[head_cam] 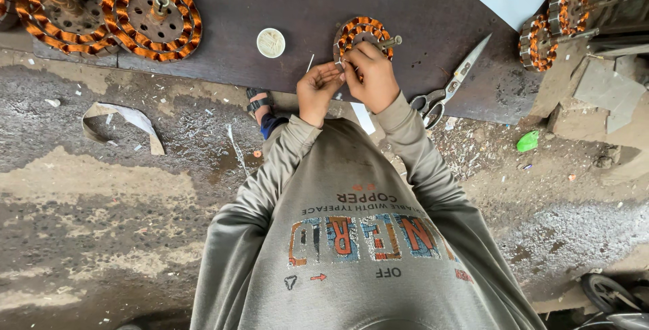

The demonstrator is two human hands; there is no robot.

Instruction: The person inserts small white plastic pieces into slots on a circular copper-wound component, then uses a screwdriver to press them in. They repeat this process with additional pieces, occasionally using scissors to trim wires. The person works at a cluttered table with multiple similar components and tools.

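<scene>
Now, both hands, left hand (pixel 316 91), right hand (pixel 370 77), grip closed on copper-wound stator (pixel 359 35) (just ahead)

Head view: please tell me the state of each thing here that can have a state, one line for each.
Left hand: closed, fingertips at the small stator's edge.
Right hand: closed, resting on the small stator.
Small stator: flat on the board, wound with copper.
Scissors: lying open, untouched.
Round white lid: lying flat, untouched.
Large stator: wound, lying flat.

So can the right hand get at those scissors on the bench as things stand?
Probably yes: the scissors lie on the bench just beside the right hand with nothing between them, though both hands are busy at the copper-wound stator.
</scene>
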